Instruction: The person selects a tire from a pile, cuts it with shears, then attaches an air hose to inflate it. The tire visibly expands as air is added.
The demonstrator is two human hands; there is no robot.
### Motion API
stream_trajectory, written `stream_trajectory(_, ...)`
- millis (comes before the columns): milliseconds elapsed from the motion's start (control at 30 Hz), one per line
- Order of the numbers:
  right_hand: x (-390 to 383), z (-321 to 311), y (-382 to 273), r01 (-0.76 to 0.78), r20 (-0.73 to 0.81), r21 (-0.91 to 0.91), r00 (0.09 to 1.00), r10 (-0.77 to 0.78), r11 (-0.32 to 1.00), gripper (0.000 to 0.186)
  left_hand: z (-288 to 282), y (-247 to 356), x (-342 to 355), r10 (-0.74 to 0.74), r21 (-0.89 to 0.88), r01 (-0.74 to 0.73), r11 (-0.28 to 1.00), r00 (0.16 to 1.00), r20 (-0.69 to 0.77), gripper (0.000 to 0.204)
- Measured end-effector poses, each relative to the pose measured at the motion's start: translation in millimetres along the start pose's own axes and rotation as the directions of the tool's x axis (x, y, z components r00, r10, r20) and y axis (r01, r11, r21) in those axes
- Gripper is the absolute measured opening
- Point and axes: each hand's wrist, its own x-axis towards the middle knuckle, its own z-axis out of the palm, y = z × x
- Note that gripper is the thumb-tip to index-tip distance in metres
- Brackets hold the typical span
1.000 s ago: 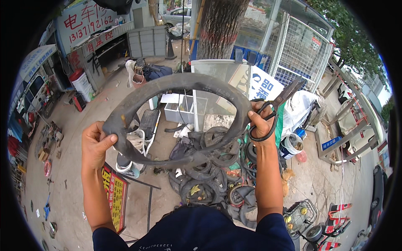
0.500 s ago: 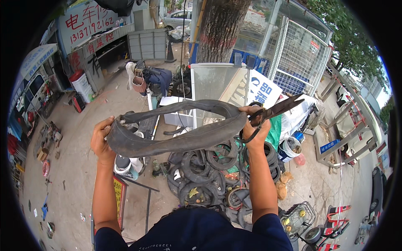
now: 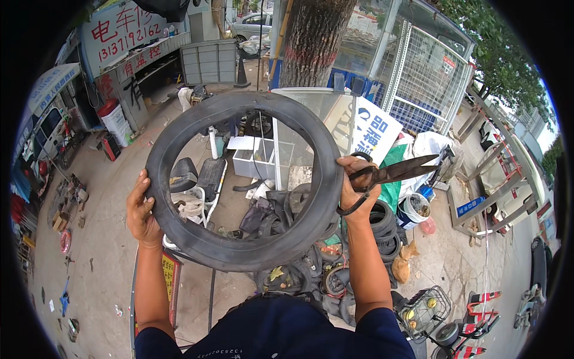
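A black rubber inner tube [image 3: 239,252], round and ring-shaped, is held up in front of me with its open middle facing me. My left hand [image 3: 142,212] grips its left edge, fingers curled against the rubber. At the opposite edge, my right hand [image 3: 357,200] is closed on the tube and also holds large dark scissors [image 3: 406,169]. Their blades point right, away from the tube, and a looped handle hangs beside the palm. Part of the right fingers is hidden behind the scissors.
Below the tube lies a pile of old tyres and tubes [image 3: 299,272]. A white bucket [image 3: 414,210] stands to the right, near a yellow-orange crumpled item [image 3: 404,263]. Beyond are a glass-sided cabinet [image 3: 299,128], a tree trunk [image 3: 314,45] and a wire-mesh panel [image 3: 427,78]. A bike basket [image 3: 427,308] sits lower right.
The inner tube has turned from a flattened, nearly edge-on pose to a wide open ring facing me. The scissors have swung down to point nearly level. Both hands keep their grip.
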Motion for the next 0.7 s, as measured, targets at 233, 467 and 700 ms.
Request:
stream_trajectory(233,-2,2,2,0.062,0.002,0.037,0.998,-0.063,0.997,0.032,-1,3,6,0.011,-0.021,-0.01,1.0,0.998,0.057,0.035)
stream_trajectory(467,41,9,5,-0.125,-0.099,-0.366,0.991,0.095,0.922,0.017,21,-30,53,0.074,0.06,-0.086,0.994,0.98,0.184,0.035)
stream_trajectory(700,47,25,20,-0.136,-0.059,0.039,0.989,0.138,0.99,0.025,26,-31,71,-0.069,0.271,-0.007,0.962,0.96,0.272,0.055)
